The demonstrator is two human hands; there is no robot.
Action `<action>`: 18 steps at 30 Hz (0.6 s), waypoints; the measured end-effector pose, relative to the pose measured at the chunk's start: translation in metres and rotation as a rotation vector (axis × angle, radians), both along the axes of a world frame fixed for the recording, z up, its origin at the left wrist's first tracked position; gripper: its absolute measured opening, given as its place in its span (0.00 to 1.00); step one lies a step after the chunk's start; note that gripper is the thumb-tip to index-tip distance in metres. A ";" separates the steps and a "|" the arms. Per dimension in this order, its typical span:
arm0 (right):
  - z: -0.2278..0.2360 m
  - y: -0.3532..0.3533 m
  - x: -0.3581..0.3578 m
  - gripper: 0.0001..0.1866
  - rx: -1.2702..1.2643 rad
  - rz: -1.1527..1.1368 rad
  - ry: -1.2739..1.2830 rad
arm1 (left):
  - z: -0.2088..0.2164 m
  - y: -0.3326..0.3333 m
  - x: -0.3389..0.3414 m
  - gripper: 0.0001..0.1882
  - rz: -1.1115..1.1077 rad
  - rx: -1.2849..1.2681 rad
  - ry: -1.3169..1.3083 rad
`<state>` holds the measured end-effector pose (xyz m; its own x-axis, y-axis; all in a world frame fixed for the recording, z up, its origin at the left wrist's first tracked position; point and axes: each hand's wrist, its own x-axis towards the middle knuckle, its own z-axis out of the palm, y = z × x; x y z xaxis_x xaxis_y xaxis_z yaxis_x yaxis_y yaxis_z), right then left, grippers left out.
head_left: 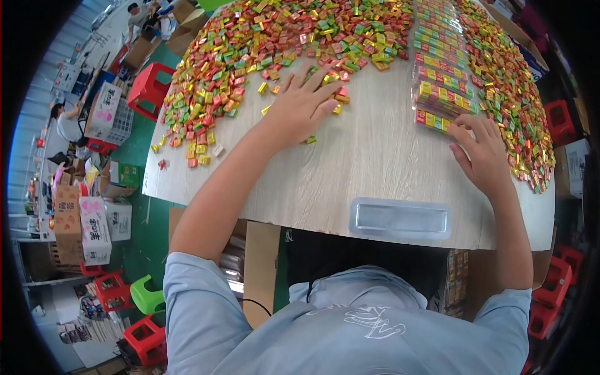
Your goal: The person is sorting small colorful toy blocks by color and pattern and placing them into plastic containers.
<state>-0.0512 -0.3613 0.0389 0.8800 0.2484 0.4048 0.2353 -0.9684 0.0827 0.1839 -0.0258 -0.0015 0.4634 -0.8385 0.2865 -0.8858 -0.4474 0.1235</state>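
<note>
My left hand lies palm down with fingers spread at the near edge of a large heap of small wrapped candies in red, yellow and green. A few loose candies show around its fingertips. On the right, my right hand has its fingers slightly bent and the thumb apart. Its fingertips touch the right end of the nearest filled candy pack, the front one in a row of clear plastic packs. Close to the table's front edge sits a clear plastic tray with nothing in it.
More candies cover the right side of the pale wooden table. Beneath the front edge stands an open cardboard box beside several clear trays. Red stools, a green stool and cartons occupy the floor; people work at far left.
</note>
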 end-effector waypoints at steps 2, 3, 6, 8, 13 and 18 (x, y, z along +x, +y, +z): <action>0.007 0.015 0.005 0.12 0.024 0.124 0.004 | 0.003 0.003 -0.016 0.27 -0.011 -0.036 0.084; 0.008 0.024 0.011 0.12 0.023 0.125 0.012 | 0.004 0.004 -0.023 0.27 -0.041 -0.033 0.081; 0.012 0.056 0.043 0.11 0.108 0.300 0.046 | 0.021 0.012 -0.038 0.28 -0.063 -0.052 0.061; 0.012 0.079 0.064 0.12 0.159 0.418 0.090 | 0.033 0.022 -0.049 0.29 -0.052 -0.071 0.040; -0.006 0.106 0.096 0.13 0.147 0.468 0.086 | 0.034 0.049 -0.093 0.24 0.087 -0.131 0.085; -0.020 0.110 0.094 0.13 0.203 0.463 0.056 | 0.020 0.065 -0.133 0.21 0.208 -0.139 0.076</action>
